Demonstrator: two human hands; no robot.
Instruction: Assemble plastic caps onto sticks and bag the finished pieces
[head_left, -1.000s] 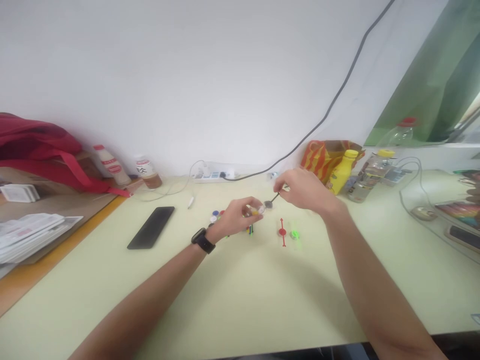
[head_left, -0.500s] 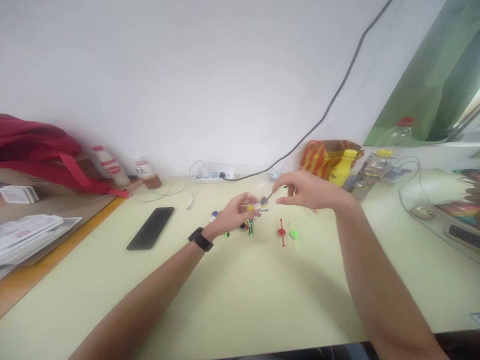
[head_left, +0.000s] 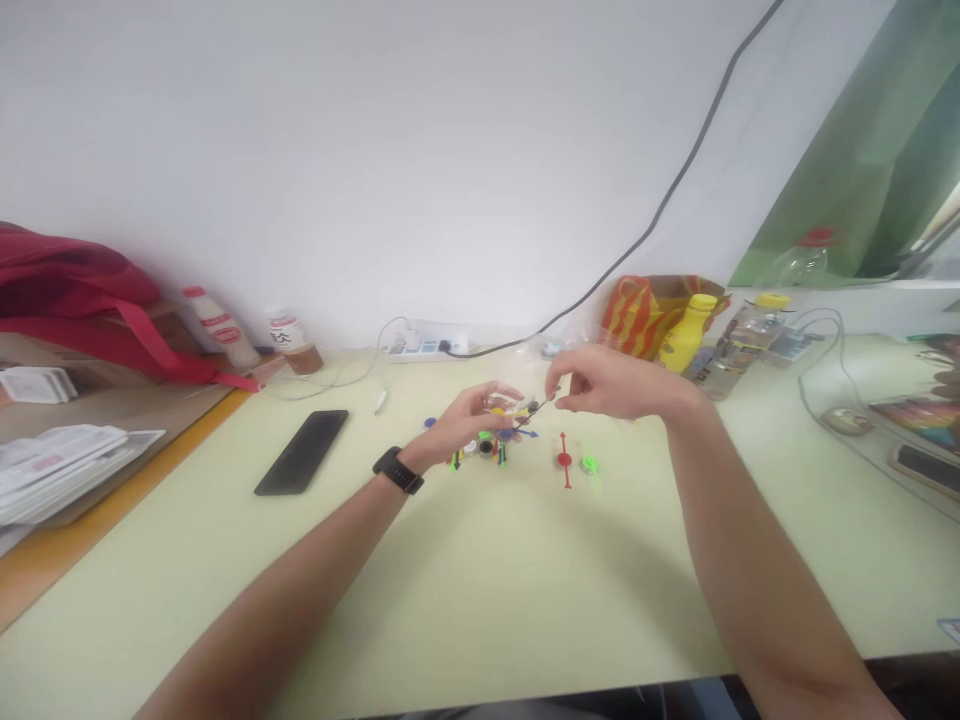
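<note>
My left hand (head_left: 469,420), with a black watch (head_left: 399,470) on its wrist, curves over a cluster of small coloured plastic pieces. Its fingers close around something with yellow and white on it, too blurred to make out. My right hand (head_left: 600,382) pinches a thin dark stick-like piece (head_left: 541,402) slanting down toward my left fingers. Just below lies a blue arrow piece (head_left: 525,433). Black and green round pieces (head_left: 486,447) sit under the left hand, partly hidden. A red double-ended arrow (head_left: 564,460) and a bright green round piece (head_left: 590,465) rest to the right on the table.
On the left are a black phone (head_left: 302,452), a white pen-like item (head_left: 381,402), two bottles and a stack of papers (head_left: 82,475). A power strip (head_left: 420,345) lies along the wall. At right stand a striped bag (head_left: 634,315), a yellow bottle (head_left: 688,335) and clear bottles.
My left hand has shifted slightly, uncovering more of the round pieces and the blue arrow. My right hand has moved a little, and the dark piece now reaches lower left.
</note>
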